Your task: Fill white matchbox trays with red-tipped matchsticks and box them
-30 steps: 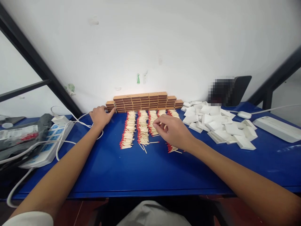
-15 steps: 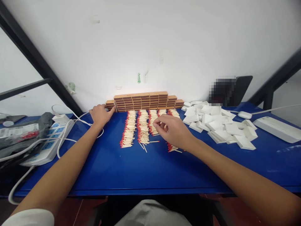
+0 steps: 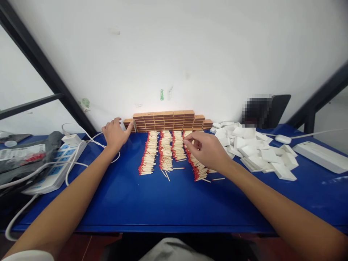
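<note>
Left hand (image 3: pixel 115 132) at left end of box stack (image 3: pixel 168 120), thumb touching it; can't tell its grip. Right hand (image 3: pixel 208 150) pinches matches (image 3: pixel 197 168) in the right row.

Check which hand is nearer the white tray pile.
Right. The right hand sits over the match rows, just left of the white tray pile, not touching it. The left hand is at the left end of the brown box stack, beyond the rows.

Red-tipped matches (image 3: pixel 165 152) lie in rows before a brown matchbox stack (image 3: pixel 168 121).
</note>
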The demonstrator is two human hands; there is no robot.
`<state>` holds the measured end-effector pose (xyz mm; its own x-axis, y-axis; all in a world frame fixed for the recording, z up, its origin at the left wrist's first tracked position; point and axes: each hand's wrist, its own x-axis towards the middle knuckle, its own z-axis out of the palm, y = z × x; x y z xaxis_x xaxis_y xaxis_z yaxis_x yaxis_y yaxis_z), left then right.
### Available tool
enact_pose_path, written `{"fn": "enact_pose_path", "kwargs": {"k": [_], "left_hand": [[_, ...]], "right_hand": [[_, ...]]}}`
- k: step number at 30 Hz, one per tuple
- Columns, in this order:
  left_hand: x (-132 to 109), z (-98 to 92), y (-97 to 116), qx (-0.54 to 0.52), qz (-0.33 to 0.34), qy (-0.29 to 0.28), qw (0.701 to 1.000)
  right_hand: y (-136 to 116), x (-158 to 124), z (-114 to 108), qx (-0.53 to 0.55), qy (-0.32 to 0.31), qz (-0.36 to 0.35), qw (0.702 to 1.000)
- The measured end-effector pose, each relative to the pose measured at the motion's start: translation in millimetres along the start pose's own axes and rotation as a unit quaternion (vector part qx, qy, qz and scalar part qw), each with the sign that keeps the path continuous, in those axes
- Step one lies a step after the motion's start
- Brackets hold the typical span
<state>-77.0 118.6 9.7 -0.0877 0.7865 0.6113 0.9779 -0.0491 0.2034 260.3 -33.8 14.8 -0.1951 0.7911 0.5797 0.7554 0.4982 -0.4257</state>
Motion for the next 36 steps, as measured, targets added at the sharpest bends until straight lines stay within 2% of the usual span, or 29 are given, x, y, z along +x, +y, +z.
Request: {"fn": "enact_pose_path", "kwargs": {"k": [4,9,12,16,20,23,28,36], "left_hand": [[-9,-8.2,5,-0.006,0.073,0.037,0.997],[-17,-21.5,15,-0.036,0.171,0.071,0.982],[-22,-27.6,22,-0.060,0.262,0.042,0.962],[-32,-28.3,30,-0.071,0.374,-0.010,0.924],[-42,-25.9,37,-0.082,0.442,-0.028,0.893],[-46,-26.1,42,-0.089,0.472,-0.011,0.877],[-50,-32.6,48,-0.123,0.462,0.019,0.878],[-55,-43.4,57,-0.131,0.474,-0.007,0.871]], "right_hand": [[18,7,-14,-0.034,0.046,0.030,0.998],[55,22,-27,-0.098,0.072,0.120,0.985],[84,43,-32,-0.161,0.031,0.181,0.970],[119,73,-44,-0.198,-0.006,0.179,0.964],[140,74,-66,-0.218,-0.055,0.172,0.959],[146,57,-79,-0.225,-0.096,0.181,0.953],[140,29,-86,-0.225,-0.161,0.167,0.946],[121,17,-99,-0.238,-0.238,0.140,0.931]]}}
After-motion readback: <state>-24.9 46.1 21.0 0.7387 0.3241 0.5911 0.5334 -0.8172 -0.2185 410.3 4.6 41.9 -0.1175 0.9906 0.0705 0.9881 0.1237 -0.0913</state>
